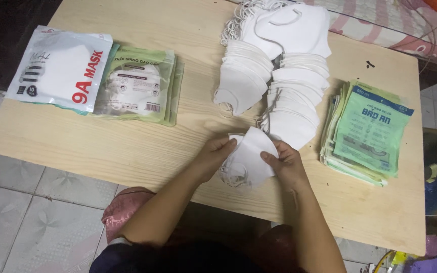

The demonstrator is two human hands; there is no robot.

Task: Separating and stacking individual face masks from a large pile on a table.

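My left hand (212, 154) and my right hand (284, 163) both grip one white folded face mask (249, 152) just above the near part of a light wooden table (127, 146). The left fingers pinch its left edge and the right fingers pinch its right edge. The mask's ear loops hang below it. Right behind the held mask, fanned stacks of many white masks (274, 81) spread toward the far edge.
A stack of green empty pouches (367, 131) lies at the right. Filled green-and-clear packs (140, 91) and a large white pack (59, 68) lie at the left. Tiled floor lies below left; a patterned cloth runs behind the table.
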